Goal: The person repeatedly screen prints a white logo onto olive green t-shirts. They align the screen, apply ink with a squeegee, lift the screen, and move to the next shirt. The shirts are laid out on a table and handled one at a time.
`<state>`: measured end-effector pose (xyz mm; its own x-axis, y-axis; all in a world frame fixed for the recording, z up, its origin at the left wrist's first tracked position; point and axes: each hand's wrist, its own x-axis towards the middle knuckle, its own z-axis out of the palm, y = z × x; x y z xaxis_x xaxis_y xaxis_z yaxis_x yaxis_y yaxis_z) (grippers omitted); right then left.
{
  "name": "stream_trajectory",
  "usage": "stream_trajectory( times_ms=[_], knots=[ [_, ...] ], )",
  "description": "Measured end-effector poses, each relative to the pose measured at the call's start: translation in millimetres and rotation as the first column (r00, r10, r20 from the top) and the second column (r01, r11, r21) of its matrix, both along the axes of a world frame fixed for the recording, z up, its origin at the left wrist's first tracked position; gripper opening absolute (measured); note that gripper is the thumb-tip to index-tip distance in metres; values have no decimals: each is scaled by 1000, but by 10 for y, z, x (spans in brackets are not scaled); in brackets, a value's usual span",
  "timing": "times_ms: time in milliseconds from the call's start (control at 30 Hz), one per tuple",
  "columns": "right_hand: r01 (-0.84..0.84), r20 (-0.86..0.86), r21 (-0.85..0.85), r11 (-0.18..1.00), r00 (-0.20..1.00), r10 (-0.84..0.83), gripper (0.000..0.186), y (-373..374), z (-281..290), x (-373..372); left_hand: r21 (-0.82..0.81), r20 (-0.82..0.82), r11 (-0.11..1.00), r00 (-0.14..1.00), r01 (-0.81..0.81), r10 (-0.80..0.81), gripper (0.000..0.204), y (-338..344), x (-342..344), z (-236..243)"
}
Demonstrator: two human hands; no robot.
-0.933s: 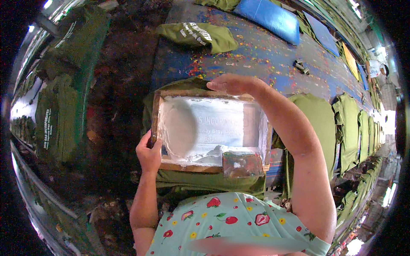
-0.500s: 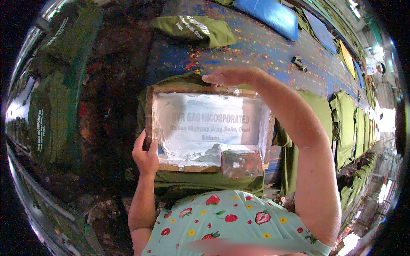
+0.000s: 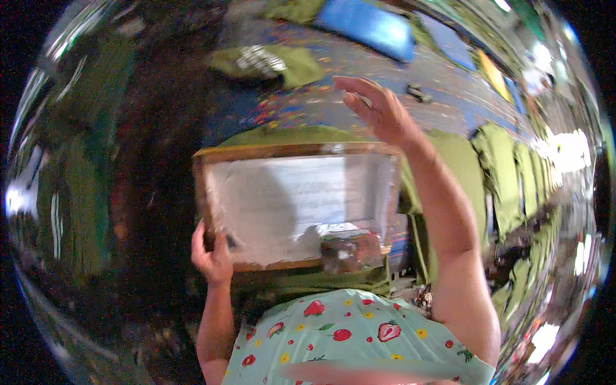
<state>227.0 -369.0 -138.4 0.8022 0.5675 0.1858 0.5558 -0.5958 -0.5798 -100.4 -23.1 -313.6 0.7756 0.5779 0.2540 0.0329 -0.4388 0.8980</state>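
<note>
The view is blurred. A wooden-framed printing screen (image 3: 256, 192), coated with white ink, lies over an olive green garment (image 3: 289, 133) in front of me. My left hand (image 3: 212, 253) grips the frame's left side near its lower corner. My right hand (image 3: 375, 109) is raised beyond the frame's top right, fingers loosely extended and holding nothing. A paint-stained rectangular piece (image 3: 350, 250) rests at the screen's lower right corner.
A long table (image 3: 333, 54) speckled with paint carries another printed olive garment (image 3: 289, 67), a blue pad (image 3: 366, 25), a yellow board (image 3: 493, 74) and a small dark object (image 3: 417, 93). Several olive garments (image 3: 500, 179) line the right. More hang in shadow at left (image 3: 74, 212).
My right hand has come off the frame's top edge and moved up. The screen sits lower in the picture, and the view has turned blurry with motion.
</note>
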Motion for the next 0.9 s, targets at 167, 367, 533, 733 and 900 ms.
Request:
stream_trajectory(
  times_ms=[167,367,533,733,900],
  knots=[
    [558,0,493,667,767,-642,38,-875,-575,-1416,-270,62,962,998,46,-30,47,18,50,-171],
    [666,-672,376,644,674,-305,64,-1163,-1184,-2540,-123,164,987,983,98,-77,46,63,128,-236],
    [549,-541,589,593,813,-216,69,-1189,-1077,-2738,-180,96,981,994,68,-51,48,37,111,145],
    [483,-476,712,510,866,-156,74,-1504,-969,-2888,-404,-15,915,1000,-2,-5,50,-220,11,598],
    [505,-464,748,430,862,-204,76,-2202,-838,-3160,-476,-21,879,1000,-6,-5,51,-1022,-246,769]
  ],
)
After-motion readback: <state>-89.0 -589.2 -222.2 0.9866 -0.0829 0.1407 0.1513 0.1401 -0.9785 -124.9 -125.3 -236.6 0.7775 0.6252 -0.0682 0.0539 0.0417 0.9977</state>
